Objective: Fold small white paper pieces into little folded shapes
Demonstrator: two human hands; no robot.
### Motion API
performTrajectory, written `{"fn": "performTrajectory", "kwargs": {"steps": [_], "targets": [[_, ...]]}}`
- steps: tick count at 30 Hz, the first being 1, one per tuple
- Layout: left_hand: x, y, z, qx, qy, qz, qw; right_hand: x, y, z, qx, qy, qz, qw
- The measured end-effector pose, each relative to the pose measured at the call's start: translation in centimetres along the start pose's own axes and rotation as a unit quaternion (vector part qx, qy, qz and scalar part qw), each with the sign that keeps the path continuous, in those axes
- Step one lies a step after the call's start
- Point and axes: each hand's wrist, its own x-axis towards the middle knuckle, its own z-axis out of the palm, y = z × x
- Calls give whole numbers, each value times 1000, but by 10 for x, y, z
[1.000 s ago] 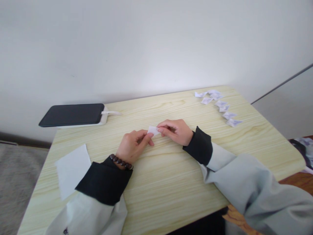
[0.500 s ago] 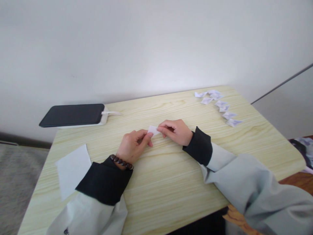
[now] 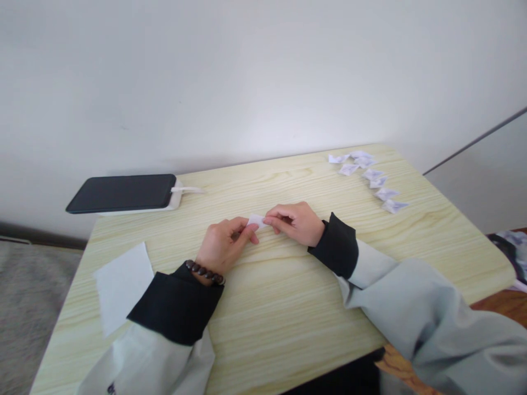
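Between my two hands is a small piece of white paper (image 3: 256, 220), which looks folded. My left hand (image 3: 224, 244), with a dark bead bracelet at the wrist, pinches its left side between thumb and fingers. The right edge is pinched by the thumb and fingertips of my right hand (image 3: 295, 222). Fingers cover both ends of the paper, so its full shape is hidden. Several small folded white paper pieces (image 3: 374, 174) stand in a curved line at the far right of the table. A white paper sheet (image 3: 123, 288) lies left of my left forearm.
A black phone (image 3: 123, 193) rests on a white block at the back left, with a white cable (image 3: 188, 190) plugged in. The light wood table (image 3: 284, 323) meets a white wall (image 3: 263, 82) at its far edge.
Both hands keep their pinch. The paper has tilted slightly and less of it shows, with my right fingertips shifted a little to the left.
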Motion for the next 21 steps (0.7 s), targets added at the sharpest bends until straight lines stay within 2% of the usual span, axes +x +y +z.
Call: {"fn": "performTrajectory", "kwargs": {"steps": [4,9,14,21], "targets": [[0,-2,3,-22,17,13,1000,0,0,0,19,10,27,999],[0,-6,6,17,87,61,994,0,-2,-1,29,25,42,998],[1,-9,6,49,84,123,988,-1,-4,0,43,31,51,997],[1,-10,7,50,104,107,988,-3,-1,0,92,15,55,994]]}}
